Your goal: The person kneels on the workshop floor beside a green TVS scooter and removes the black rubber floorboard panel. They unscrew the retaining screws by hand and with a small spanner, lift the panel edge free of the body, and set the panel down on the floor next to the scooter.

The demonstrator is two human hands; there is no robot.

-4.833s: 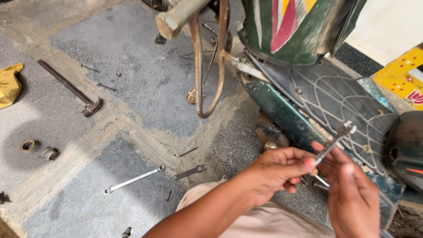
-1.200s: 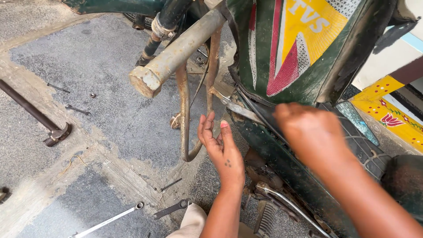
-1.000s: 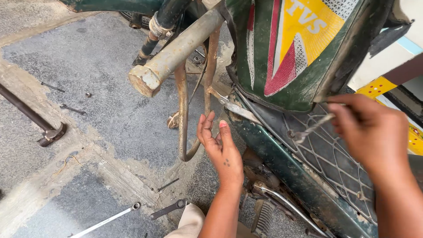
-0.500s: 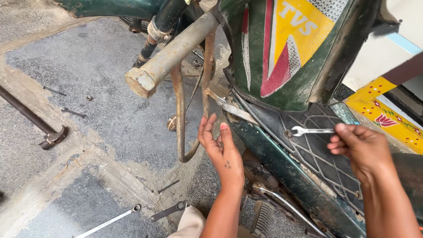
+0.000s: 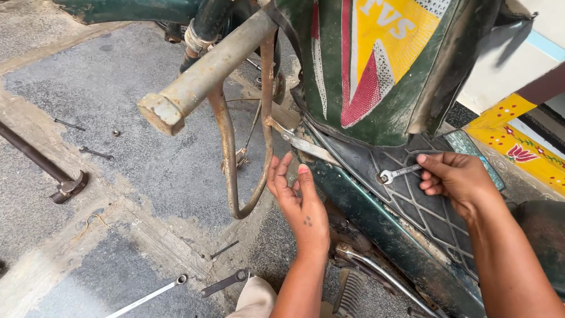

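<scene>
My right hand [image 5: 456, 179] grips a small silver spanner [image 5: 399, 173], its ring end resting on the dark green footboard [image 5: 406, 206] of a scooter. My left hand [image 5: 299, 203] is open, fingers pointing up, reaching under the footboard's front edge beside a flat metal bracket [image 5: 306, 144]. A rusty bent stand loop [image 5: 235, 171] hangs just left of that hand. Above, the green leg shield [image 5: 376, 65] carries a yellow and red sticker. A thick rusty tube [image 5: 206, 70] juts out to the left.
On the concrete floor lie a silver spanner [image 5: 147, 297], a dark spanner [image 5: 225, 282], a hammer-like bar [image 5: 44, 171], a small nail [image 5: 223, 249] and loose small bits [image 5: 97, 153]. A foot peg and chrome lever [image 5: 376, 277] sit below the footboard. A yellow painted kerb [image 5: 521, 147] is at right.
My right hand has brought the spanner from mid-air down onto the footboard, ring end lowered to the grid surface. My left hand stays under the footboard edge. The view has shifted slightly.
</scene>
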